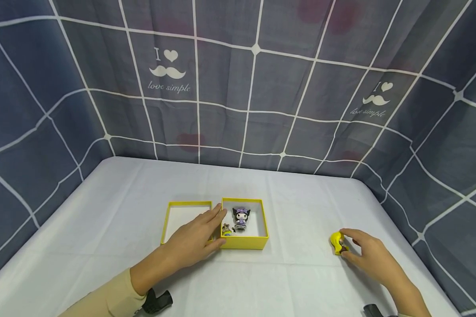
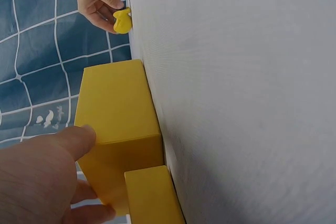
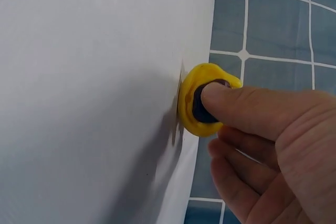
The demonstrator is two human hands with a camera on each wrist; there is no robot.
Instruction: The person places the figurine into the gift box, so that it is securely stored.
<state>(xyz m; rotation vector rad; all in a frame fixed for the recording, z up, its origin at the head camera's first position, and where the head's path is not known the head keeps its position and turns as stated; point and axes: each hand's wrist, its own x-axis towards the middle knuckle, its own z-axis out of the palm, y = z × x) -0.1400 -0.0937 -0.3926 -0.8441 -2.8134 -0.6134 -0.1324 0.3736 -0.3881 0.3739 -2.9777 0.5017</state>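
My left hand (image 1: pixel 196 240) rests on the left side of an open yellow box (image 1: pixel 246 243), thumb at its front left corner and fairly straight fingers along the left rim. Inside stands a black-and-purple figurine (image 1: pixel 241 219) with pointed ears. A smaller figurine (image 1: pixel 226 229) sits in the front left corner of the box, by the thumb. Far to the right, my right hand (image 1: pixel 374 257) pinches a small yellow figurine (image 1: pixel 336 243) with a dark middle, right at the table surface. Its thumb presses the dark part in the right wrist view, hiding some of it.
Left of the box lies a shallow yellow lid (image 1: pixel 166 222), white inside, partly covered by the left hand. A white cloth (image 1: pixel 297 281) covers the table. Dark checked curtains (image 1: pixel 230 79) stand behind it and along both sides.
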